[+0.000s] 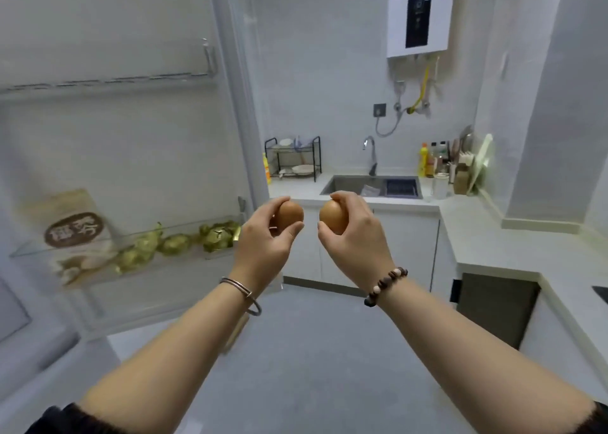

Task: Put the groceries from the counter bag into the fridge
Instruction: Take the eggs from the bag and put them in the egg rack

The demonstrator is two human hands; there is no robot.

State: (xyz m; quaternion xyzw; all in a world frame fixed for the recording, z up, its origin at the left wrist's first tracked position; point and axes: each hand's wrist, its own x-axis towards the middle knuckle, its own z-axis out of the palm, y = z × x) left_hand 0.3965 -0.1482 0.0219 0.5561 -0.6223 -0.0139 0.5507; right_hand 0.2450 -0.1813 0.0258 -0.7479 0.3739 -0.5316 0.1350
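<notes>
My left hand grips a brown egg between thumb and curled fingers. My right hand holds a second brown egg the same way. Both eggs are raised side by side, a small gap apart, in front of me. To the left stands the open fridge door. Its lower door shelf carries a beige printed packet and several gold-green wrapped items. The upper door rack looks bare. The counter bag is out of view.
Ahead runs a white counter with a steel sink, a tap and a black dish rack. Bottles and utensils crowd the corner. The counter continues along the right wall. A water heater hangs above. Grey floor lies below my arms.
</notes>
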